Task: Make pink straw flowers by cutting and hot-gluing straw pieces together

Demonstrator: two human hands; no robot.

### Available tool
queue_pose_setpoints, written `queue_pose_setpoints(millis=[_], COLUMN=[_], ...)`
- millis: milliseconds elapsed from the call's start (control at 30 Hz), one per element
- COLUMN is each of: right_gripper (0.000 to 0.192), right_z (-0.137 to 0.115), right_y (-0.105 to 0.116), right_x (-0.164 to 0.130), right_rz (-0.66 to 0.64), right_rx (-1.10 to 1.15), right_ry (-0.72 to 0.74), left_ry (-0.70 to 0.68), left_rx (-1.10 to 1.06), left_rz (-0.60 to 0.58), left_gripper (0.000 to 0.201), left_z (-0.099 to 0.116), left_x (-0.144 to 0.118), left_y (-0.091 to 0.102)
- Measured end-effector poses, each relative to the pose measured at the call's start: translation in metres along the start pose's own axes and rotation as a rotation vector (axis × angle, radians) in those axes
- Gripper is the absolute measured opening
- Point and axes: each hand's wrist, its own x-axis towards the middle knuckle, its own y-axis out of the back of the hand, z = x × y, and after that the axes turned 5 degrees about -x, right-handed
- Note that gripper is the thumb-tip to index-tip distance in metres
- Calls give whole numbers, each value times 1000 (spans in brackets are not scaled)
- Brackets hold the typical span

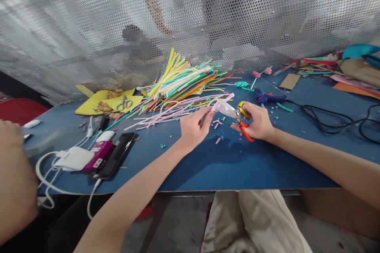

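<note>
My left hand (194, 126) pinches a pale pink pipe cleaner (215, 105) over the middle of the table. In my right hand (257, 122) is a pair of scissors (228, 109) with one yellow and one orange handle loop. Their blades are parted and point left, at the pink pipe cleaner by my left fingertips. Whether the blades touch it I cannot tell. Short cut pieces (218, 140) in pink and teal lie scattered below the blades. Behind my hands spreads a large pile of pipe cleaners (181, 77) in many colours, with loose pink ones (162, 115) in front.
A blue glue gun (268, 98) with a black cord lies at right. On the left are a phone (117, 156), a purple power strip (99, 154), white chargers, and grey scissors (124, 104) on yellow paper. A perforated metal screen (237, 19) stands behind. Another person's arm (14, 182) is far left.
</note>
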Motion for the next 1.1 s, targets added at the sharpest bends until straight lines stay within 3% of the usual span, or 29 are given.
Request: queue_pose_setpoints(millis=[1100], right_gripper=[27], right_z=[6], right_y=[-3], right_x=[-3], right_rz=[33], right_rx=[-58], right_ry=[-12], left_ry=[-53], left_rx=[47], left_rz=[67], left_gripper=[23], left_z=[-4], left_x=[-1], left_y=[-1])
